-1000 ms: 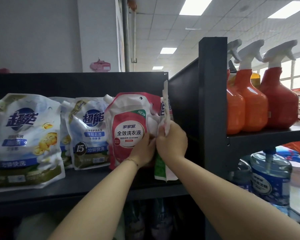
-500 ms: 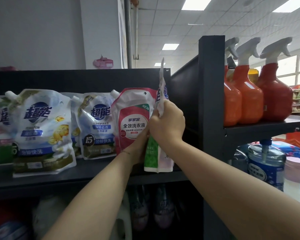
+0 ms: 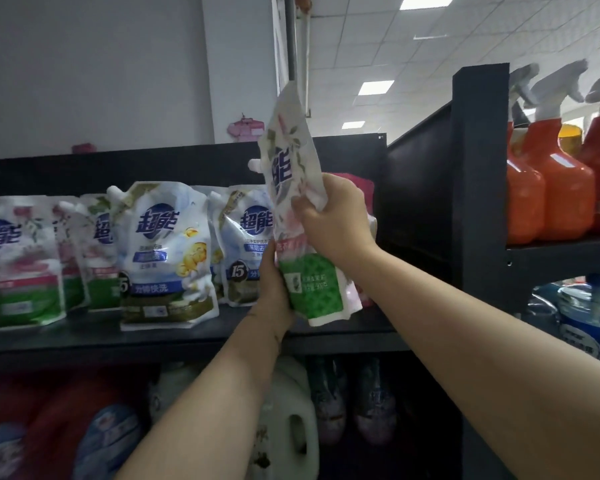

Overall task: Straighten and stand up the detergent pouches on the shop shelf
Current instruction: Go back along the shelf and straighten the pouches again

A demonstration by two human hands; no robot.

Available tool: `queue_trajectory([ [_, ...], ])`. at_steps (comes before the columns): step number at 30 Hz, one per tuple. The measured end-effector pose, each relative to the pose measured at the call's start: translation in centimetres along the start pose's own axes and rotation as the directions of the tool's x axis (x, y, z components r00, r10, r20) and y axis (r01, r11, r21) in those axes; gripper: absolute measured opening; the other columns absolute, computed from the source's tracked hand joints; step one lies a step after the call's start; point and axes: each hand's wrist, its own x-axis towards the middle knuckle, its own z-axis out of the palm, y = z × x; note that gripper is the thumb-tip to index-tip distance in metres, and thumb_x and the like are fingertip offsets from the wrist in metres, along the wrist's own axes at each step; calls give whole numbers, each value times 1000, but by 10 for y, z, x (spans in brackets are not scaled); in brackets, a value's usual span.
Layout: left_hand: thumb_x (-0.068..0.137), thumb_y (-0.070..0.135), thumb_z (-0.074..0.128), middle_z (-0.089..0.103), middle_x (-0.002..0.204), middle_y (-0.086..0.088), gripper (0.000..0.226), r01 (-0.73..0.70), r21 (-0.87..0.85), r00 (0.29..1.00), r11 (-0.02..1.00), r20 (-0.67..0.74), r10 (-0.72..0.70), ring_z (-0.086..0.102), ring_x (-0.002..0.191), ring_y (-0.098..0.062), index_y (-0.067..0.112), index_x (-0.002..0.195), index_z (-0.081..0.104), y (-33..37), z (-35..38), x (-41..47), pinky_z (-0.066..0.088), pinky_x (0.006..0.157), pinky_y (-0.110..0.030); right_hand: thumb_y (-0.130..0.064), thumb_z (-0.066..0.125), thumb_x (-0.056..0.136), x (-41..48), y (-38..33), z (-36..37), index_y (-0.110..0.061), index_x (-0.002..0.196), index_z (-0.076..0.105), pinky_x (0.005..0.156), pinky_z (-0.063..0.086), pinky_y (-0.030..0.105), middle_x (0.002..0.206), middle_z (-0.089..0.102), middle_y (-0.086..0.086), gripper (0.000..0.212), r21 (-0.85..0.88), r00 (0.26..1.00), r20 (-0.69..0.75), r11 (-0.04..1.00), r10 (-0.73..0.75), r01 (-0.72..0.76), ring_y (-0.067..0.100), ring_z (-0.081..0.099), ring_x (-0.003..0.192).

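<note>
A white floral detergent pouch with a green lower panel (image 3: 309, 282) is held up in front of the black shelf (image 3: 187, 332), lifted off its board and tilted. My right hand (image 3: 336, 220) grips its middle from the right. My left hand (image 3: 274, 289) holds its lower left edge. Behind my right hand a red-pink pouch (image 3: 357, 183) is mostly hidden. Left of it, several white and blue pouches (image 3: 163, 251) stand in a row, with floral ones (image 3: 18, 261) at the far left.
A black upright panel (image 3: 478, 174) bounds the shelf on the right. Beyond it stand orange and red spray bottles (image 3: 555, 188), with a blue water jug (image 3: 589, 317) below. Jugs and bottles (image 3: 291, 420) fill the lower shelf.
The floral pouch has been pulled out from beside the red-pink pouch, raised and turned to face me. The view has shifted right to left, showing more pouches.
</note>
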Motion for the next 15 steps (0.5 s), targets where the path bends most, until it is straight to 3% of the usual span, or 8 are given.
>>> queue_trajectory([
  [2, 96, 53, 39, 75, 80, -7, 50, -95, 1, 992, 995, -88, 95, 71, 66, -22, 13, 96, 69, 16, -14, -3, 58, 61, -31, -20, 63, 90, 2, -8, 9, -23, 81, 65, 71, 57, 42, 79, 69, -4, 9, 16, 999, 52, 1000, -10, 9, 17, 66, 76],
  [5, 88, 58, 51, 72, 109, -10, 55, -236, 46, 946, 971, -216, 241, 70, 96, -30, 16, 119, 67, 37, -43, -10, 55, 90, -48, -33, 66, 90, 5, -12, 25, -25, 78, 66, 64, 57, 40, 78, 71, -3, 14, 63, 993, 111, 997, 32, -39, 16, 67, 68],
  [8, 72, 65, 67, 76, 97, -3, 55, -302, 96, 872, 948, -374, 316, 72, 91, -27, 20, 102, 73, 54, -75, -20, 55, 87, -53, -39, 67, 89, 1, -17, 48, -21, 79, 69, 58, 50, 34, 75, 67, -3, 21, 123, 987, 143, 989, 68, -86, 13, 59, 61],
  [11, 75, 62, 70, 74, 73, 3, 41, -336, 151, 772, 930, -520, 364, 72, 78, -24, 21, 76, 71, 73, -99, -34, 58, 79, -49, -39, 67, 90, -7, -28, 71, -22, 78, 67, 61, 49, 32, 69, 64, -8, 20, 174, 979, 192, 980, 64, -98, 9, 57, 60],
  [15, 77, 60, 70, 72, 66, 7, 39, -404, 190, 688, 895, -582, 434, 70, 78, -24, 22, 67, 69, 92, -127, -55, 57, 83, -51, -33, 71, 87, -17, -49, 98, -18, 94, 69, 72, 59, 32, 85, 73, -3, 16, 308, 947, 317, 939, 50, -153, 13, 70, 76],
])
